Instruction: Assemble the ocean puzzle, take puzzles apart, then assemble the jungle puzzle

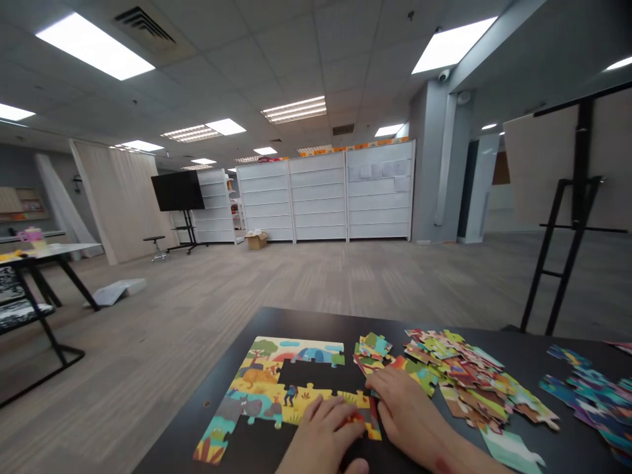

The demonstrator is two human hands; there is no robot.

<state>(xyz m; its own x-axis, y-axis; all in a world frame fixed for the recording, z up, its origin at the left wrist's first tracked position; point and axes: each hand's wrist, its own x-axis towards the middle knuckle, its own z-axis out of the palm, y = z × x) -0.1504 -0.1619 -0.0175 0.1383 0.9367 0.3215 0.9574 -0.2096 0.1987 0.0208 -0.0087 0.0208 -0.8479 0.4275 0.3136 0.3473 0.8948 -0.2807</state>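
A partly joined jigsaw puzzle (261, 376) with animals, trees and a small figure lies on the black table, with dark gaps in its middle and lower part. My left hand (326, 431) rests palm down over the puzzle's lower right part, fingers apart. To its right, my right hand (402, 405) reaches in from the right, its fingertips at the puzzle's right edge beside the loose pieces; what lies under them is hidden. A small cluster of joined or overlapping pieces (374, 347) sits just beyond it.
A large heap of loose pieces (469, 375) spreads right of my right hand. Bluish pieces (592, 395) lie at the far right of the black table (296, 318). Beyond are an easel (563, 243), white shelving (318, 197) and another table (74, 249) at left.
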